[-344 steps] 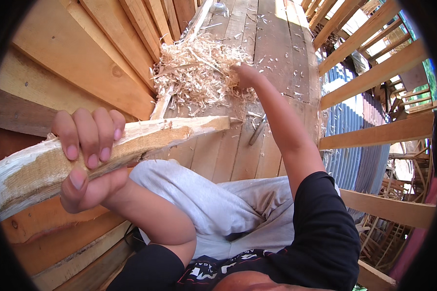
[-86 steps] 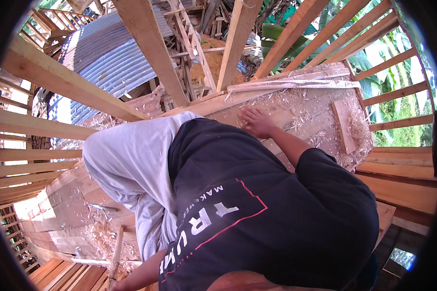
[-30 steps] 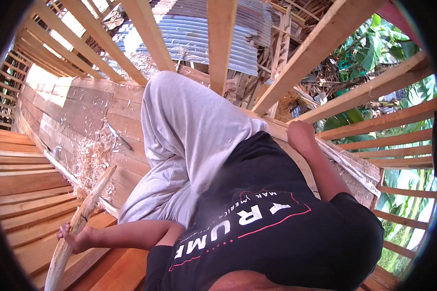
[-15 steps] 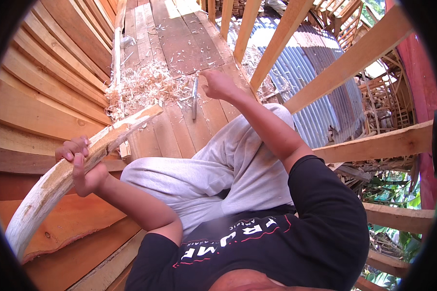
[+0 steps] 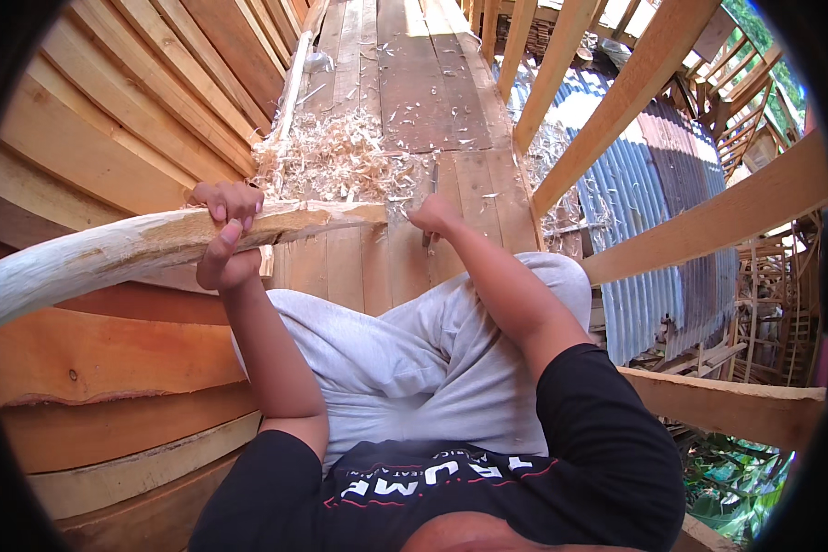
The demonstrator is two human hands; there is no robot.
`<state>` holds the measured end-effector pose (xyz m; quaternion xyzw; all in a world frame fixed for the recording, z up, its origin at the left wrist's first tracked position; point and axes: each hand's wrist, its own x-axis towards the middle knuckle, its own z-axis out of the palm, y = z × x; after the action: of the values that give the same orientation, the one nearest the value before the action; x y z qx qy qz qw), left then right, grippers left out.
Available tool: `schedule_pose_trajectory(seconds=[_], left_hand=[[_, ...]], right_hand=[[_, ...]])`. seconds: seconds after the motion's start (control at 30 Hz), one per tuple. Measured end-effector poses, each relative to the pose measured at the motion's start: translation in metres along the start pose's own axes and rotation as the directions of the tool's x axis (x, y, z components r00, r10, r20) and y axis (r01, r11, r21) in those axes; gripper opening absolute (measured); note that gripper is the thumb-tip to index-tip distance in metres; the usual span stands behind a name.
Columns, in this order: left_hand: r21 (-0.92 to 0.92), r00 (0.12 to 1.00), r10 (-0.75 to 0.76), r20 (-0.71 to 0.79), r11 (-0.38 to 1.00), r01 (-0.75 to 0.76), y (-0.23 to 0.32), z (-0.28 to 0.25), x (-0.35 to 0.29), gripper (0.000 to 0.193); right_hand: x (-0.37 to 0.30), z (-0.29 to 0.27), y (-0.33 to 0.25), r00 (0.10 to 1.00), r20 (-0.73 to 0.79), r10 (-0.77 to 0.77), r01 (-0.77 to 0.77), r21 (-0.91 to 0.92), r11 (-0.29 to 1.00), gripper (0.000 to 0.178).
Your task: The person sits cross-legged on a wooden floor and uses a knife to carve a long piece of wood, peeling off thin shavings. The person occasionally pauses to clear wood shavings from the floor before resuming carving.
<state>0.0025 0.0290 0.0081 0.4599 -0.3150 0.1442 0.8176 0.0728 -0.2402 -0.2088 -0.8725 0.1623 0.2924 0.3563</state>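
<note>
L hand [image 5: 225, 235] grips curved timber [image 5: 147, 244], now raised to mid-left. R hand [image 5: 435, 214] has dropped onto tool [image 5: 430, 198] by shavings [image 5: 340, 166]; fist closed, grip unclear.

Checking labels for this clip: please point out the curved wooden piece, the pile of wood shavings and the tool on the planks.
curved wooden piece [image 5: 110, 253], head view, pale middle.
pile of wood shavings [image 5: 336, 161], head view, centre.
tool [image 5: 430, 198], head view, dark shaft above right hand.

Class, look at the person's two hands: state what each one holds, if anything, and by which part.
The left hand grips a curved, rough-hewn timber piece around its middle. The right hand closes near a thin tool on the planks; whether it holds it cannot be told.
</note>
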Motion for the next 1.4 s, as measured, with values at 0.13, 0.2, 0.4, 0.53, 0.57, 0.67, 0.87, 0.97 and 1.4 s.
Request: schedule_pose_trajectory(seconds=[0.13,0.2,0.4,0.53,0.57,0.67,0.87,0.97,1.4], left_hand=[[-0.021,0.997,-0.071,0.021,0.997,0.071,-0.026,0.000,0.029,0.026],[-0.053,0.991,-0.121,0.057,0.991,0.124,-0.037,0.004,0.051,0.025],[-0.076,0.959,-0.244,0.146,0.964,0.256,-0.048,0.005,0.100,0.021],[-0.034,0.965,-0.254,0.073,0.966,0.257,-0.047,-0.009,0.098,0.022],[-0.044,0.965,-0.251,0.081,0.966,0.255,-0.047,-0.010,0.097,0.023],[-0.068,0.964,-0.251,0.088,0.964,0.257,-0.042,-0.015,0.091,0.024],[-0.141,0.989,-0.139,0.042,0.980,0.143,-0.034,-0.027,0.065,0.027],[-0.133,0.994,-0.113,0.010,0.985,0.113,-0.024,-0.031,0.045,0.029],[0.009,0.988,-0.024,-0.155,1.000,0.026,-0.016,-0.031,0.031,0.027]], right_hand=[[0.009,0.011,0.030,0.939,-0.249,-0.237,0.152,-0.317,0.936,0.038],[0.035,0.015,0.046,0.924,-0.330,-0.191,0.095,-0.287,0.953,0.036],[0.045,0.013,0.053,0.915,-0.337,-0.221,0.124,-0.285,0.950,0.025],[0.020,0.005,0.033,0.989,-0.147,-0.014,0.031,0.109,0.994,0.022],[0.017,0.004,0.037,0.985,-0.167,-0.043,0.066,0.132,0.989,0.021],[0.014,-0.004,0.056,0.960,-0.259,-0.111,0.156,0.163,0.974,0.021],[-0.001,-0.033,0.045,0.831,-0.510,-0.224,0.225,-0.059,0.972,0.028],[-0.039,-0.038,-0.005,0.769,-0.599,-0.223,0.387,0.157,0.909,0.029],[-0.056,0.018,-0.065,0.812,-0.323,-0.486,0.562,0.211,0.800,0.015]])
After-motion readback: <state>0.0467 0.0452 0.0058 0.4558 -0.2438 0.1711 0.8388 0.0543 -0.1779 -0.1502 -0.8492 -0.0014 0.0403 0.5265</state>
